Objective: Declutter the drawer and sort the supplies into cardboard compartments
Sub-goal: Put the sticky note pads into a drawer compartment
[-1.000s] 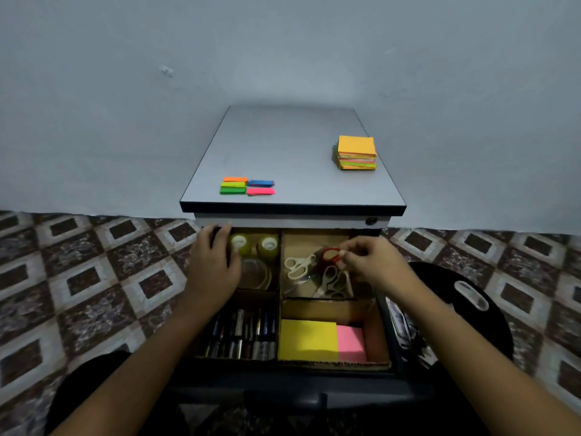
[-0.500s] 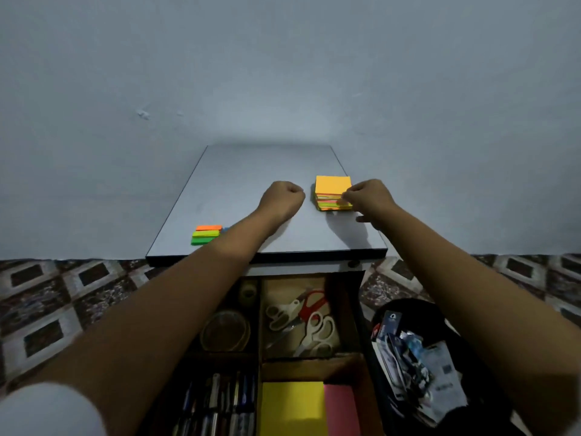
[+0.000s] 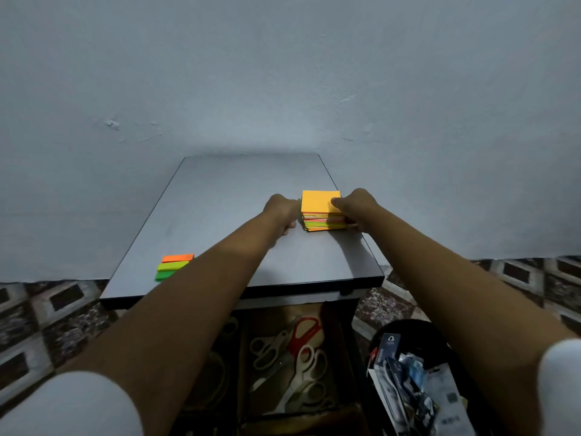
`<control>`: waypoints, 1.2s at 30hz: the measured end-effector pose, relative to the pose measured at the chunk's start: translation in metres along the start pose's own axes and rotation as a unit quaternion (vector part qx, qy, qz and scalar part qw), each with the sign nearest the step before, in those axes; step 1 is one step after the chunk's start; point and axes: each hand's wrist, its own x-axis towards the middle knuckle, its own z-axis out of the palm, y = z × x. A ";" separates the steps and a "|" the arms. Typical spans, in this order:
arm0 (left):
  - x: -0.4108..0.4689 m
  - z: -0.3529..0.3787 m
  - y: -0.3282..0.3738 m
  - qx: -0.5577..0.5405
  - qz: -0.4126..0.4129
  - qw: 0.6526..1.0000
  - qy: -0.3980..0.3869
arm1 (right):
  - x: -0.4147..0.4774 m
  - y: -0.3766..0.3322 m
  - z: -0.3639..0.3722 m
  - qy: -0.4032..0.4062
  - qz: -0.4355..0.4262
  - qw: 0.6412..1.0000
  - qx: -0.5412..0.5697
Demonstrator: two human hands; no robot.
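Note:
A thick stack of sticky notes [image 3: 320,205], orange on top with green and pink layers below, sits on the grey cabinet top [image 3: 220,196] near its right edge. My right hand [image 3: 356,209] grips the stack's right side, thumb on the top sheet and fingers curled at its lower edge. My left hand [image 3: 282,212] is curled against the stack's left side; how it holds the stack is hidden. Below, the open drawer [image 3: 349,350] holds cardboard compartments, one with several scissors [image 3: 292,357], one pair red-handled.
Small orange and green sticky flags [image 3: 173,265] lie at the cabinet top's front left. A black bin [image 3: 412,328] with crumpled packaging stands on the patterned floor to the right of the drawer. A plain wall rises behind the cabinet.
Both hands left the drawer's compartments and rose to the cabinet top. They closed in on the sticky note stack, and the right thumb now lies on its top sheet.

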 end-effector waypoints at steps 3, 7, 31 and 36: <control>0.003 0.007 0.003 0.005 0.008 1.000 -0.003 | 0.005 0.002 0.005 0.013 0.013 1.000 -0.001; 0.005 0.011 0.002 -0.007 0.009 1.000 0.013 | 0.006 0.001 0.006 0.027 0.007 0.999 -0.044; -0.034 -0.018 -0.007 -0.176 -0.047 0.983 -0.010 | -0.043 -0.031 -0.005 -0.017 0.072 0.950 0.304; -0.053 -0.034 -0.010 -0.206 -0.056 0.977 -0.015 | -0.077 -0.030 -0.014 -0.075 0.061 0.926 0.365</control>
